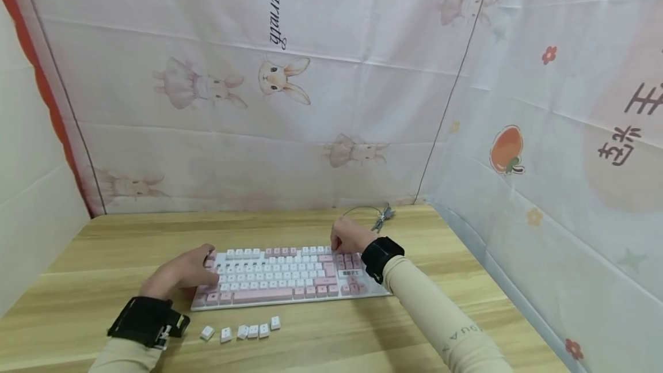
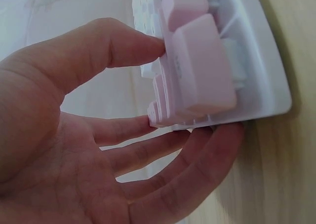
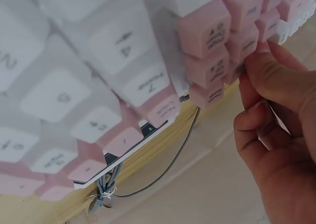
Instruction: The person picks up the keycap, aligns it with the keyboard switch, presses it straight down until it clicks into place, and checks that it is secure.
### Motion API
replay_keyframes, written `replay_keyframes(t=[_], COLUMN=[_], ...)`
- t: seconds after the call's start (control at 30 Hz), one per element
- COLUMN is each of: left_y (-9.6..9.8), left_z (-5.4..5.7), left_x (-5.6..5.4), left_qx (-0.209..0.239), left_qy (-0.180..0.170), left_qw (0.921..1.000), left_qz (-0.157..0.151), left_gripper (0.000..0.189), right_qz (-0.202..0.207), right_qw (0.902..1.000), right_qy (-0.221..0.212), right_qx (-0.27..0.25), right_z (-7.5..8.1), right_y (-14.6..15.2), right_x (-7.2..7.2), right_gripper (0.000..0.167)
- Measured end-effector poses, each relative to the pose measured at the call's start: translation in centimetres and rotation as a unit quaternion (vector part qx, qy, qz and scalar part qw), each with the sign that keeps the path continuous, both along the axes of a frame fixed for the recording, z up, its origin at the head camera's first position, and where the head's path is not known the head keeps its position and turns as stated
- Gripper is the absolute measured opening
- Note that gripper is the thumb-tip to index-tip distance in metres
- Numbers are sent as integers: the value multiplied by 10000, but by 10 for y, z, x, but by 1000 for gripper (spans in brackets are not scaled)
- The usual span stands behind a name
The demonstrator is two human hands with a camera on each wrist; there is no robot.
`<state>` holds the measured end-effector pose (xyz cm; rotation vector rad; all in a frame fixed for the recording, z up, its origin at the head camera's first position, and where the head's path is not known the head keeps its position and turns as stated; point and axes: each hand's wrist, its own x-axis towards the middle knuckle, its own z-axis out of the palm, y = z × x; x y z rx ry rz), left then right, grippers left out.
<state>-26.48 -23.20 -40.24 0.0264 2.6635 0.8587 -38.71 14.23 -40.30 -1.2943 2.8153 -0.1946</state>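
The keyboard (image 1: 269,278) lies on the bench (image 1: 311,226), in the lower middle of the head view, and both of my hands are on it. With my left hand (image 1: 181,272) I hold its left end: the fingers are gently bent and spread along the edge, and the thumb lies over against the keys, as the left wrist view shows from near. My right hand (image 1: 354,236) is at the far edge, toward the right end of the keyboard; its fingers are curled in and pinch at the pink keys (image 3: 205,33), which stand in the upper right of the right wrist view. If they have one single key between them, I cannot tell, because the fingertips are partly hidden. Below the keyboard, at the lower left of the head view, six loose white caps (image 1: 252,331) lie in an uneven row, some of them close together. In the upper left part of the keyboard, a line of dark spots shows among the white keys. The grey cable (image 1: 382,217) lies tied in a bundle behind my right hand, near the patterned cloth (image 1: 233,160). I wear a black band (image 1: 382,258) on each wrist.
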Motion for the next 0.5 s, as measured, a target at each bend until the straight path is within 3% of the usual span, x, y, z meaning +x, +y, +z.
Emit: replay_keyframes(t=[0.3,0.5], left_y=[-3,-2], left_z=[2,1], left_x=[2,2], left_qx=[-81,-89], left_qy=[124,216], left_qw=[9999,9997], left_qz=[-48,-105], left_gripper=[90,89], right_qz=[3,-138], right_qw=[9998,9998], right_qy=[182,-53], right_qx=[90,120], right_z=[4,6], right_y=[-4,-3], right_x=[4,7], right_gripper=[16,15])
